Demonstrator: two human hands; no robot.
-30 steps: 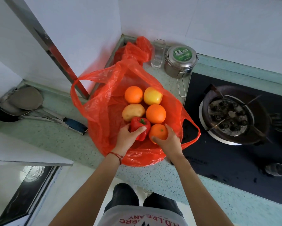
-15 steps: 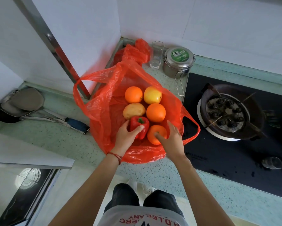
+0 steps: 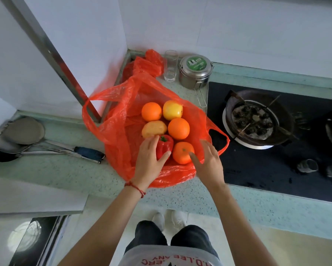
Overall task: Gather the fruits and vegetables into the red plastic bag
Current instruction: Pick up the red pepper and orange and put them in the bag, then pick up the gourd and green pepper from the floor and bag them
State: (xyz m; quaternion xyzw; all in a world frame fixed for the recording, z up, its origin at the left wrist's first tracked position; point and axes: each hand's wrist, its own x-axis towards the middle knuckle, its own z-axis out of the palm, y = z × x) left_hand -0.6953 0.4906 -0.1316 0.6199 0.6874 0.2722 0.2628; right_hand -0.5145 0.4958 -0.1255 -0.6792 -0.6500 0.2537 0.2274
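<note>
An open red plastic bag (image 3: pixel 115 135) lies on the speckled counter. Inside it are three oranges (image 3: pixel 151 111) (image 3: pixel 178 128) (image 3: pixel 181 153), a yellow apple (image 3: pixel 172 110), a potato (image 3: pixel 154 129) and a red bell pepper (image 3: pixel 164 145). My left hand (image 3: pixel 148 162) holds the pepper between thumb and fingers at the near side of the bag. Over the bag's near right rim is my right hand (image 3: pixel 209 162), fingers spread, with its thumb tip against the nearest orange.
A gas burner (image 3: pixel 257 120) on a black hob (image 3: pixel 276 169) lies right of the bag. Behind it stand a steel lunch tin (image 3: pixel 195 72), a glass (image 3: pixel 170 66) and a crumpled second red bag (image 3: pixel 144 64). Pans (image 3: pixel 21 131) with a blue-handled utensil (image 3: pixel 89 152) lie left.
My right hand has let go of the nearest orange and spread its fingers, drawing back slightly. My left hand stays on the pepper, which now rests lower in the bag.
</note>
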